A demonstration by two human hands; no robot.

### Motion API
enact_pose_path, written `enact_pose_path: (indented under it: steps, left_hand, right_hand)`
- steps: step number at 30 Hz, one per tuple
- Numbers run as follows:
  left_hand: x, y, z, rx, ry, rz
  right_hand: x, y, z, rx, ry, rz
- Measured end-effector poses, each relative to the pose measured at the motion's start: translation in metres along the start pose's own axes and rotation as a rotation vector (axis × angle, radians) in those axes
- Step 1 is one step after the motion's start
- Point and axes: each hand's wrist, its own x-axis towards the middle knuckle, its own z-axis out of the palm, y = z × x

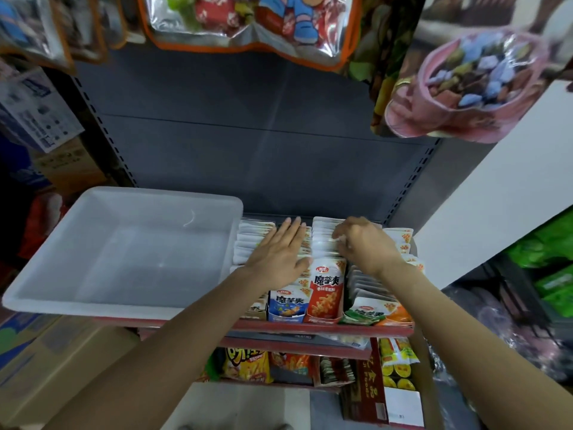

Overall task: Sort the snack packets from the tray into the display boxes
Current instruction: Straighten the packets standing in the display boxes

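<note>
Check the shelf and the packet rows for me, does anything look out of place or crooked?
Nothing stands out. The white plastic tray looks empty, and the snack packets stand upright in tidy rows. The left hand lies flat on them; the right hand pinches a packet top.

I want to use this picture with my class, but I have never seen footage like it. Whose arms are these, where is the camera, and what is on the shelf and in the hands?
There is no machine here. A person wears a wide-angle camera on the head, so you look forward and down along their own two bare arms.

On the shelf, at the left, sits a white plastic tray; no packets show in it. Beside it stand display boxes packed with rows of snack packets, red, blue and green.

The left hand lies flat with straight fingers on the packet tops. The right hand has curled fingers that seem to pinch a white-edged packet in the red row, though the grip is partly hidden.
</note>
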Motion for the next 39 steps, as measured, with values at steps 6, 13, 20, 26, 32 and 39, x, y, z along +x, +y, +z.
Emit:
enact_pose_path:
  steps: [6,13,20,26,32,39]
  left_hand:
    - [-0.002,-0.001,0.010,0.028,0.069,0.000]
    - [-0.004,0.000,0.013,0.002,0.125,-0.006]
    - [-0.006,0.000,0.015,0.037,0.141,-0.004]
    - [-0.005,0.002,0.015,0.040,0.160,-0.010]
    - [-0.004,0.000,0.016,0.033,0.172,0.006]
    - [-0.004,0.001,0.009,-0.221,0.311,0.023]
  right_hand:
    - [-0.002,-0.006,0.018,-0.089,0.057,0.029]
    - [0.008,-0.006,0.023,-0.117,0.108,0.056]
    - [0.008,-0.004,0.025,-0.131,0.127,0.056]
    - [0.007,-0.002,0.026,-0.144,0.181,0.034]
    - [0.000,0.001,0.029,-0.205,0.197,-0.025]
    - [-0.014,0.007,0.033,-0.172,0.281,-0.119]
